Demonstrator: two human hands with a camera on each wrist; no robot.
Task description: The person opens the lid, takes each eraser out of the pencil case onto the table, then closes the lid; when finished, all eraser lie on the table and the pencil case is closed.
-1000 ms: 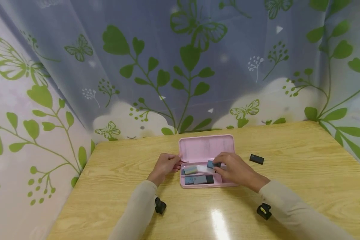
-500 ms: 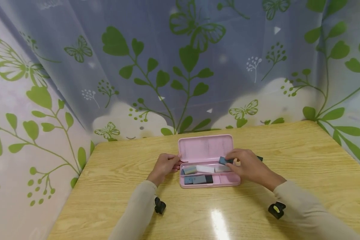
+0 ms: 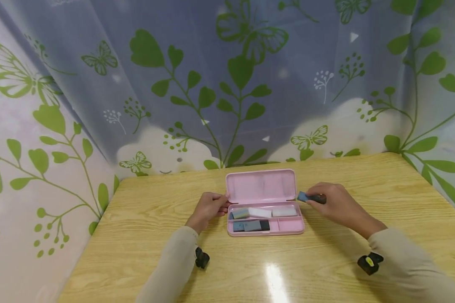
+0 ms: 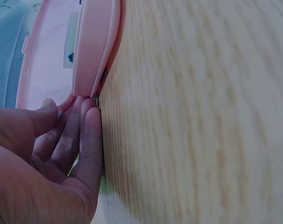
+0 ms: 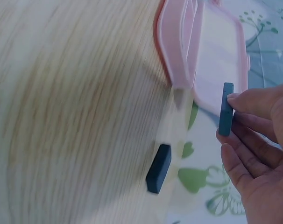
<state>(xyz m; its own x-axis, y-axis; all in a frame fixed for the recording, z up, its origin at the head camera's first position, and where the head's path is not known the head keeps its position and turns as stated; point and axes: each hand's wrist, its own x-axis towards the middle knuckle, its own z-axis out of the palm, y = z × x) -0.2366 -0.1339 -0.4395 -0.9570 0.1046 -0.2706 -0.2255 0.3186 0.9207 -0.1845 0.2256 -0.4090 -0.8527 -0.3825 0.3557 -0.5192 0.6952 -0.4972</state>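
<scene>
An open pink pencil case (image 3: 289, 224) lies on the table, its lid (image 3: 260, 187) folded back. My left hand (image 3: 207, 211) holds the lid's near left corner between thumb and fingers. To the right of the case, my right hand (image 3: 337, 204) pinches a small blue and dark eraser (image 5: 226, 109) above the table. A striped eraser (image 3: 240, 214) and two white ones (image 3: 259, 212) lie in the upper compartment. Blue-grey and black blocks (image 3: 251, 226) fill the left part of the lower one.
A black block (image 5: 159, 169) lies on the wooden table (image 3: 167, 195) below my right hand in the right wrist view; that hand hides it in the head view. A patterned curtain (image 3: 197, 84) hangs behind the table's far edge.
My right hand has carried the blue and dark eraser out from over the case to its right, uncovering the right compartments. My left hand has stayed at the lid's corner.
</scene>
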